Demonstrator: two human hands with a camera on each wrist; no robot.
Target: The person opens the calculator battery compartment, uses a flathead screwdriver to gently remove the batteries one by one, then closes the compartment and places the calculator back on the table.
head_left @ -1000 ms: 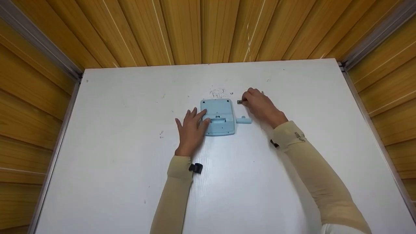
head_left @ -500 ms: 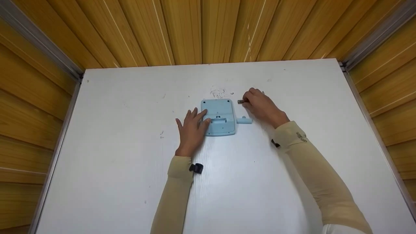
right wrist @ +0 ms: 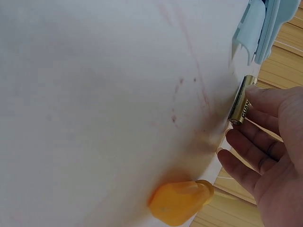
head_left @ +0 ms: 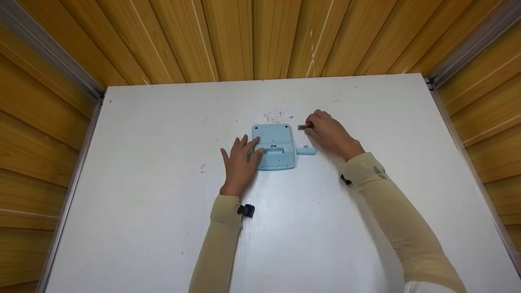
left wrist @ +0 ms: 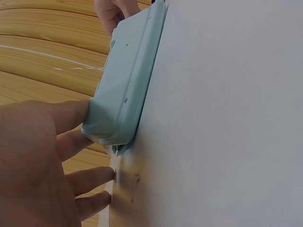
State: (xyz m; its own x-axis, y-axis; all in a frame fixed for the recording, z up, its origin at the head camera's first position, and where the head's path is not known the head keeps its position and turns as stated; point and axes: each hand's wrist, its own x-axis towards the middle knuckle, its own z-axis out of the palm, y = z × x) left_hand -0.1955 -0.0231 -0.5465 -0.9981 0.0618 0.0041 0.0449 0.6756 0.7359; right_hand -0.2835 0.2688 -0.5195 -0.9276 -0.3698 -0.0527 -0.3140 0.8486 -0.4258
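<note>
A light blue calculator lies face down on the white table, its battery compartment uncovered. My left hand rests at its left side with thumb and index finger on the casing and the other fingers spread; the left wrist view shows the thumb against the casing. Just right of the calculator lies the small light blue battery cover. My right hand, above and right of that cover, pinches a gold and dark battery between thumb and fingers, close over the table.
An orange object with a narrow neck lies beside the right hand in the right wrist view; the hand hides most of it in the head view. Wood-patterned panels stand along the table's back and sides.
The battery in my right hand turns slightly between the fingers, and that hand shifts a touch to the right. My left hand, the calculator and the cover stay in place.
</note>
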